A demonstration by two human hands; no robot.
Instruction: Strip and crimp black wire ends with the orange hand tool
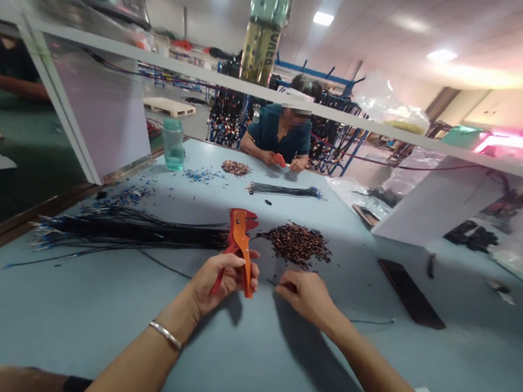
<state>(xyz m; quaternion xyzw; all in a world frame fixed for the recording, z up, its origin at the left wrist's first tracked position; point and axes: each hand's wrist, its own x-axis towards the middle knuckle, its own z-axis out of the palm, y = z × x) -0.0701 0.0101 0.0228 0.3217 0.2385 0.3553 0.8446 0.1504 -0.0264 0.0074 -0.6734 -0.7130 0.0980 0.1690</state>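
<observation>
My left hand (225, 276) is wrapped round the handles of an orange and red wire stripper (239, 232), jaws pointing away from me. Just to its right, my right hand (303, 294) pinches a thin dark wire (373, 321); a short end pokes out left of the fingertips, and a blue-tipped tail shows beyond the wrist. Beyond the hands lies a heap of small dark and copper-coloured pieces (297, 243). To the left of the stripper stretches a thick bundle of black wires (140, 229) with blue and bare ends.
A phone (411, 293) lies at the right. Blue scraps (130, 194) are strewn behind the bundle, near a green bottle (172, 144). Across the table (127, 320), a co-worker (278, 130) holds an orange tool. A shelf (201, 74) spans overhead, bearing another bottle (261, 47).
</observation>
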